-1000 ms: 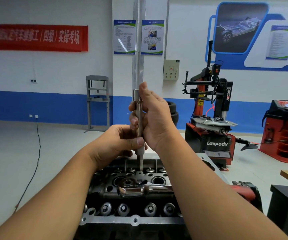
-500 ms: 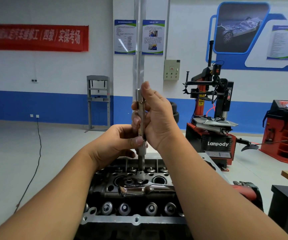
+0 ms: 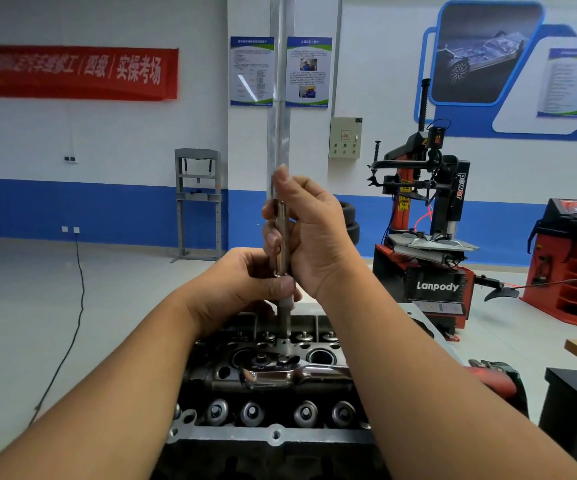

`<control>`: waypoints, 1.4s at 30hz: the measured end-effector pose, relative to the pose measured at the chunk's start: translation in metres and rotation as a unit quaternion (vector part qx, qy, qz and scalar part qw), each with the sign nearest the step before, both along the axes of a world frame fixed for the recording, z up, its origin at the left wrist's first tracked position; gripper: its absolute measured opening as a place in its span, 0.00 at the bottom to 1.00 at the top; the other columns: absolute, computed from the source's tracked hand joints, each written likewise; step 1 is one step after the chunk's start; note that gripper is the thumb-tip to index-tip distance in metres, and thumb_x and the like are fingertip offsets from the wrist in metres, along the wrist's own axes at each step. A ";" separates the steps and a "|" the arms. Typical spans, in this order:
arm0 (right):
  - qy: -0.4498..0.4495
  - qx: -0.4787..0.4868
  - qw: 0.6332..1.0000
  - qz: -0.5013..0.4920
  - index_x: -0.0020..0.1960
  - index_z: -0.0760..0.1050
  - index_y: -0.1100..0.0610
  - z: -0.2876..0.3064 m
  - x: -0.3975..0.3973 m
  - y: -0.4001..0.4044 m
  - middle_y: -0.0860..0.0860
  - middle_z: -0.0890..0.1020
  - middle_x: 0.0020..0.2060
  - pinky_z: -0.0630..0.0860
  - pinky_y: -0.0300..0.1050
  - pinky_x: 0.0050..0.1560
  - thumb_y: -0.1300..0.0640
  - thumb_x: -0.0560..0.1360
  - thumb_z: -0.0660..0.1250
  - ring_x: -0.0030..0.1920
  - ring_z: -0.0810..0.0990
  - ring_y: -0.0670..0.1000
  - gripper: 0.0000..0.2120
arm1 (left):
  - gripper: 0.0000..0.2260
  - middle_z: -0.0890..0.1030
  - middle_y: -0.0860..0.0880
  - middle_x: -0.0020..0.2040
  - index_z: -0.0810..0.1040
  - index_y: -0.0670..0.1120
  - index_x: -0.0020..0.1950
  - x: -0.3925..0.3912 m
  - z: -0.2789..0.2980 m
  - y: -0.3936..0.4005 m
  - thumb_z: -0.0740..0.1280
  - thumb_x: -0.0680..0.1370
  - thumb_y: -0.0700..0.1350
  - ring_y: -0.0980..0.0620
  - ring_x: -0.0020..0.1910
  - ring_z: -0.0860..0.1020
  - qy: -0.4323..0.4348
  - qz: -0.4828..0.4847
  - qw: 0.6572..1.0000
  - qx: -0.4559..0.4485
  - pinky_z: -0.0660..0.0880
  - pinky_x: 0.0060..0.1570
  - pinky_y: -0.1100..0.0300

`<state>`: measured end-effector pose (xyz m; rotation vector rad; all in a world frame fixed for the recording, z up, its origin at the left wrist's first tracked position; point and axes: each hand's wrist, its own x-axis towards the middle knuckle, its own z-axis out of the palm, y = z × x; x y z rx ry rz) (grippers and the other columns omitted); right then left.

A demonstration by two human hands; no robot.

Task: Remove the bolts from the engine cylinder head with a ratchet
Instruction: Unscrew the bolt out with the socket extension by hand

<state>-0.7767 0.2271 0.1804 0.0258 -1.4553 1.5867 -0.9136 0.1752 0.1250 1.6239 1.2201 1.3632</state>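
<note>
Currently | head view: both hands are gripping a long bolt (image 3: 282, 244) upright, left hand (image 3: 245, 282) low, right hand (image 3: 309, 237) high, over the cylinder head (image 3: 273, 386) | ratchet (image 3: 280, 372) is lying on the head | step: likely lifting a loosened bolt clear | next: drawing it straight up, setting it aside.

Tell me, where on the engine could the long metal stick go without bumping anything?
The top of the cylinder head is crowded: the ratchet lies across its middle, between valve rows. The bare spots are the flat strip along its near edge and the pale corner beyond the right hand. Both hands, left hand lower, hold the extension bar upright.
</note>
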 end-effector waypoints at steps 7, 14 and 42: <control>-0.006 0.003 1.000 0.017 0.50 0.77 0.60 0.000 -0.001 0.002 0.53 0.79 0.33 0.66 0.40 0.25 0.46 0.84 0.62 0.23 0.71 0.49 0.17 | 0.14 0.86 0.37 0.51 0.85 0.42 0.56 -0.001 0.001 -0.001 0.73 0.76 0.50 0.38 0.50 0.86 -0.080 -0.063 0.995 -0.020 0.84 0.51 0.45; 0.016 -0.003 1.000 -0.001 0.47 0.74 0.56 -0.002 -0.002 0.005 0.54 0.79 0.33 0.68 0.40 0.26 0.47 0.78 0.72 0.24 0.69 0.51 0.14 | 0.25 0.85 0.38 0.50 0.80 0.36 0.61 -0.001 0.001 0.002 0.80 0.71 0.49 0.41 0.48 0.85 -0.031 -0.004 0.999 0.012 0.82 0.52 0.44; 0.028 -0.023 0.999 -0.014 0.46 0.74 0.56 -0.002 -0.004 0.010 0.53 0.79 0.32 0.67 0.39 0.25 0.45 0.75 0.75 0.23 0.69 0.50 0.16 | 0.16 0.85 0.38 0.52 0.85 0.41 0.57 0.004 0.001 -0.001 0.78 0.73 0.48 0.40 0.51 0.85 -0.027 -0.011 1.000 -0.008 0.82 0.49 0.39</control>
